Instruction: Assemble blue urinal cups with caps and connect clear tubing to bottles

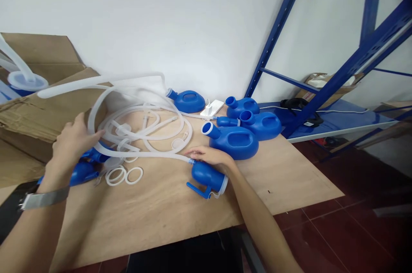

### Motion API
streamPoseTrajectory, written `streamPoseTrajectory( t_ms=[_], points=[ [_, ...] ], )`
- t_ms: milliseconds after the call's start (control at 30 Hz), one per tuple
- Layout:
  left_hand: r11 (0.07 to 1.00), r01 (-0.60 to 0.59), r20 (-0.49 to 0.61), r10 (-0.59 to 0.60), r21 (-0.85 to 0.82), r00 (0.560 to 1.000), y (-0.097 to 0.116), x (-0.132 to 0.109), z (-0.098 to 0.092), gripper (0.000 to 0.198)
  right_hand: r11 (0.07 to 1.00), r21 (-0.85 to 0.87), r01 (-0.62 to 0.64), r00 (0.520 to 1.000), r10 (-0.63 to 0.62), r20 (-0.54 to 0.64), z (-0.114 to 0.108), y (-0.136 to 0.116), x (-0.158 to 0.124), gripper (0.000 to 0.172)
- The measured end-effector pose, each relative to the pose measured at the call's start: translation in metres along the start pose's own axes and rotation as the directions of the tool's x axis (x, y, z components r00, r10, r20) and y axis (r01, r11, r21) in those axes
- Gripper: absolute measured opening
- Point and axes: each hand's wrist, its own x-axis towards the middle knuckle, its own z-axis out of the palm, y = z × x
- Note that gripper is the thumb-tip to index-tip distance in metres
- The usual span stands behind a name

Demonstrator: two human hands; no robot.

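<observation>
My left hand (73,141) is closed around a loop of translucent white tubing (144,114) that lies coiled on the wooden table (180,217). My right hand (210,156) rests with fingers curled on a blue plastic funnel-shaped cup with a handle (206,178), right where the tube joins it. More blue parts (82,170) lie under my left hand. Two white rings (124,175) lie flat just in front of them.
Several blue plastic bottles (234,141) stand grouped at the back right of the table, another (188,101) by the wall. An open cardboard box (35,110) sits at the left. Blue metal shelving (322,92) rises at the right over a red tiled floor.
</observation>
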Motion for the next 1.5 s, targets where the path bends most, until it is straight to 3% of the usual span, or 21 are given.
streamPoseTrajectory(
  t_ms=[33,67,133,167,233,267,333,500,633,700,800,933,1033,1133,1267,1500],
  points=[
    [0.972,-0.117,-0.043,0.128,0.205,0.991,-0.001,-0.007,0.005,0.033,1.000,-0.020,-0.012,1.000,0.012,-0.005,0.000,-0.004,-0.003,0.040],
    [0.885,-0.233,-0.032,0.268,0.404,0.963,-0.001,-0.014,0.012,0.028,0.998,-0.053,-0.018,1.000,0.017,-0.020,0.001,-0.008,-0.006,0.040],
    [0.653,-0.435,0.149,0.446,0.620,0.882,0.001,-0.026,0.029,0.020,0.984,-0.171,-0.041,0.996,0.027,-0.087,0.004,-0.018,-0.013,0.040],
    [0.513,-0.524,0.298,0.459,0.680,0.837,0.001,-0.029,0.038,0.026,0.966,-0.249,-0.073,0.991,0.041,-0.130,0.006,-0.023,-0.017,0.040],
    [0.258,-0.660,0.569,0.348,0.706,0.745,0.001,-0.030,0.055,0.035,0.901,-0.401,-0.165,0.972,0.079,-0.220,0.012,-0.032,-0.021,0.041],
    [0.174,-0.708,0.659,0.267,0.685,0.703,-0.001,-0.027,0.063,0.036,0.863,-0.461,-0.206,0.962,0.094,-0.255,0.016,-0.035,-0.023,0.042],
    [0.114,-0.758,0.742,0.155,0.643,0.652,-0.007,-0.019,0.074,0.029,0.804,-0.532,-0.265,0.944,0.103,-0.314,0.024,-0.040,-0.022,0.043],
    [0.161,-0.775,0.763,0.136,0.612,0.631,-0.011,-0.005,0.082,0.021,0.762,-0.561,-0.323,0.907,0.079,-0.414,0.036,-0.039,-0.018,0.043],
    [0.269,-0.773,0.686,0.357,0.575,0.634,0.018,-0.013,0.084,0.020,0.769,-0.559,-0.311,0.902,0.054,-0.427,0.037,-0.037,-0.015,0.040],
    [0.330,-0.723,0.581,0.436,0.608,0.687,0.041,-0.023,0.090,0.027,0.768,-0.566,-0.300,0.910,0.052,-0.412,0.039,-0.038,-0.011,0.038],
    [0.505,-0.587,0.395,0.440,0.633,0.806,0.076,-0.039,0.105,0.035,0.767,-0.586,-0.261,0.923,0.020,-0.384,0.046,-0.042,0.000,0.037],
    [0.783,-0.490,0.348,0.369,0.383,0.862,0.103,-0.057,0.128,0.032,0.790,-0.584,-0.185,0.933,-0.046,-0.357,0.053,-0.046,0.013,0.036],
    [0.916,-0.383,0.378,0.313,0.123,0.871,0.097,-0.067,0.144,0.044,0.806,-0.567,-0.167,0.935,-0.053,-0.350,0.054,-0.046,0.017,0.032],
    [0.968,-0.237,0.428,0.247,-0.077,0.869,0.075,-0.073,0.160,0.065,0.818,-0.564,-0.108,0.940,-0.100,-0.325,0.053,-0.043,0.018,0.025],
    [0.962,-0.064,0.454,0.184,-0.267,0.872,0.052,-0.075,0.183,0.045,0.822,-0.569,-0.002,0.929,-0.210,-0.306,0.053,-0.040,0.021,0.024],
    [0.906,-0.001,0.428,0.202,-0.424,0.881,0.061,-0.068,0.197,0.034,0.862,-0.506,0.031,0.828,-0.306,-0.470,0.056,-0.035,0.025,0.023]
  ],
)
